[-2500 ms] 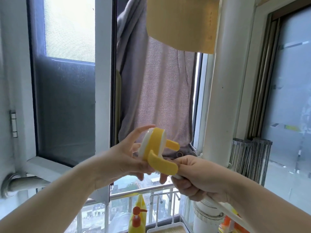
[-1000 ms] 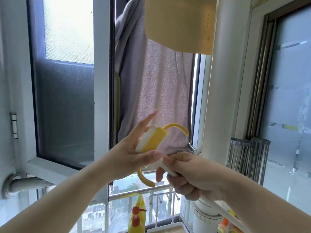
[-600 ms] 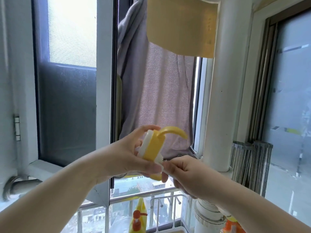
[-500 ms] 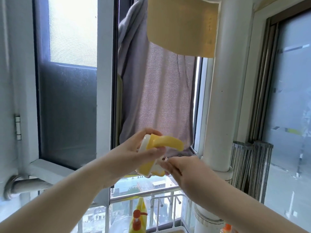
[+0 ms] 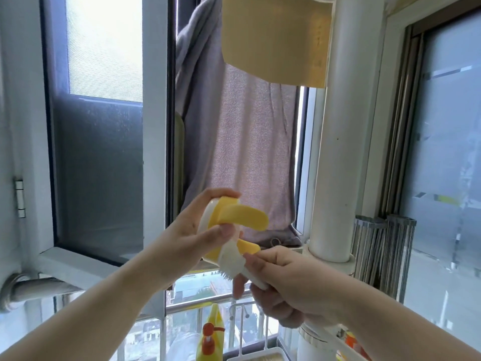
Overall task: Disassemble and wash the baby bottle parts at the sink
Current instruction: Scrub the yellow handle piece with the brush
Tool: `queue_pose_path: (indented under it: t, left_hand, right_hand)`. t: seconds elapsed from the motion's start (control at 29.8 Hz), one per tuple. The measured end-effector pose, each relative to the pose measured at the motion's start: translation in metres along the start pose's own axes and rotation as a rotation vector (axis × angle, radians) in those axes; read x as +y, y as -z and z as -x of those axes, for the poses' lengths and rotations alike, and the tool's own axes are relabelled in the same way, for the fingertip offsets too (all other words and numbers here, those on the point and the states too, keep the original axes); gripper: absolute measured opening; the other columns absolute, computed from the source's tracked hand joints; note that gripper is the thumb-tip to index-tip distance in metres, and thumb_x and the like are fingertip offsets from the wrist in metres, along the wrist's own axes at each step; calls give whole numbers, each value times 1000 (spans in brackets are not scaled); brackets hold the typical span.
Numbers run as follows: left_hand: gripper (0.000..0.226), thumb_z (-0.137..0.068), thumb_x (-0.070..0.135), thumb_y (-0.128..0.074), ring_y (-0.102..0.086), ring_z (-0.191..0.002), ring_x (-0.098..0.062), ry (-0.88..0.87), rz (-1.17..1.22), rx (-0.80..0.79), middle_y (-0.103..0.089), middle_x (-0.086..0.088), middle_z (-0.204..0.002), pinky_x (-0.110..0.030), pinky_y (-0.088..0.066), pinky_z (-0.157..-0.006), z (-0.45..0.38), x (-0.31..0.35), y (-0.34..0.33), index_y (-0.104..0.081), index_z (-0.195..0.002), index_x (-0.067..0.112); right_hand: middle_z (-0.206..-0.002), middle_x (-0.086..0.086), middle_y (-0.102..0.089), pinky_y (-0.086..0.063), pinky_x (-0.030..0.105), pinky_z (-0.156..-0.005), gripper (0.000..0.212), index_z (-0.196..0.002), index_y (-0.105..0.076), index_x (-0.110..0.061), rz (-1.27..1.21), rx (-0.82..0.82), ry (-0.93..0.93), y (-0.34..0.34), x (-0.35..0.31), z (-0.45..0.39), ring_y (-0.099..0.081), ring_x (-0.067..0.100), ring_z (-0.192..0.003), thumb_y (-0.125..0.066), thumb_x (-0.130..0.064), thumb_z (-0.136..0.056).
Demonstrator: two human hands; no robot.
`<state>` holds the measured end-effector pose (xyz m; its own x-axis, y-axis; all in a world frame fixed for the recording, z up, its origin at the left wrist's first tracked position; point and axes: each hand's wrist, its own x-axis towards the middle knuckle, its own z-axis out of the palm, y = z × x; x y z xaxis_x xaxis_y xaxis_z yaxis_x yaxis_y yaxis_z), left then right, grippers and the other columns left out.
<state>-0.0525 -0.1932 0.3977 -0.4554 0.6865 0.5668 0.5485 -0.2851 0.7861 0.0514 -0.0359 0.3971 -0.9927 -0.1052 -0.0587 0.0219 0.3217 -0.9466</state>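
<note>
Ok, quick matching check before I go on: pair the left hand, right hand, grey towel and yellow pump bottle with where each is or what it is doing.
Things:
1. left hand
2. right hand
3. grey towel
4. yellow pump bottle

States or places:
A. hangs in the window opening
B. grips the yellow handled collar
C. stands low by the railing
D. holds the white brush

Pairs: 1-B, 2-D, 3-A, 4-C
</note>
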Motion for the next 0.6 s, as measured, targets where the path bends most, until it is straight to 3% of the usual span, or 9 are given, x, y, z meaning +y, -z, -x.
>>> queue_pose_path:
  t: [0.07,0.13,0.17,0.24,0.3,0.37,0.44,0.5,0.6]
  left_hand:
    - [46,-61,48,-71,-64,-70,-15,36,-24,2,-62,2,-84,-25,-52,-58,0,-2,-1,-57,-105,42]
    - [41,-65,49,-69,-66,-74,-11,113,-70,-11,-65,4,-91,-23,-52,-61,1,-4,-4,-57,-104,43]
    - [40,-66,50,-67,-67,-77,-9,147,-91,-7,-65,6,-93,-23,-51,-63,1,-4,-5,-56,-104,44]
    - [41,-66,50,-60,-65,-80,-8,161,-90,24,-65,7,-95,-23,-50,-65,0,-3,-6,-56,-106,42]
    - [41,-67,46,-64,-66,-78,-10,108,-54,47,-65,4,-94,-22,-51,-61,-2,-1,-6,-57,-107,37]
    - [44,-65,46,-70,-66,-74,-12,33,-58,30,-65,3,-90,-22,-53,-59,-1,-2,-3,-58,-106,37]
    - [58,-57,53,-76,-65,-71,-14,-4,-76,1,-63,5,-84,-25,-54,-58,0,-6,-1,-55,-109,43]
    - [77,-50,62,-79,-65,-73,-14,7,-98,-14,-62,11,-86,-26,-54,-59,1,-12,3,-49,-119,47]
    - [83,-53,59,-80,-62,-85,-9,58,-267,-23,-53,25,-102,-24,-54,-64,-1,-18,7,-37,-124,53]
  right_hand:
    - [-50,-4,-41,-33,21,-38,41,-77,-61,-19,377,138,106,8,4,-5,-35,11,-40,-37,-45,-97]
    - [-56,1,-52,-48,29,-48,35,-78,-62,-17,1146,441,358,22,4,-10,-49,15,-45,-46,-43,-94]
    - [-55,1,-53,-49,30,-44,29,-76,-62,-14,1414,587,479,28,5,-11,-51,16,-42,-56,-39,-90]
    - [-48,-1,-47,-40,21,-34,23,-72,-61,-13,1581,741,618,29,6,-13,-44,13,-34,-67,-31,-84]
    - [-49,-4,-48,-38,23,-35,32,-74,-63,-15,1463,724,645,23,10,-16,-44,11,-35,-49,-38,-93]
    - [-55,-7,-51,-44,24,-45,42,-83,-65,-18,1138,552,530,15,8,-19,-47,10,-43,-36,-44,-97]
    - [-54,-10,-46,-38,20,-45,38,-85,-66,-21,752,281,257,8,4,-14,-40,7,-44,-38,-44,-97]
    - [-49,-8,-37,-27,18,-37,41,-72,-65,-24,320,70,77,5,0,-9,-30,8,-41,-39,-42,-98]
    - [-51,-5,-30,-20,15,-36,39,-77,-64,-18,88,-2,6,6,0,-7,-22,8,-43,-41,-42,-97]
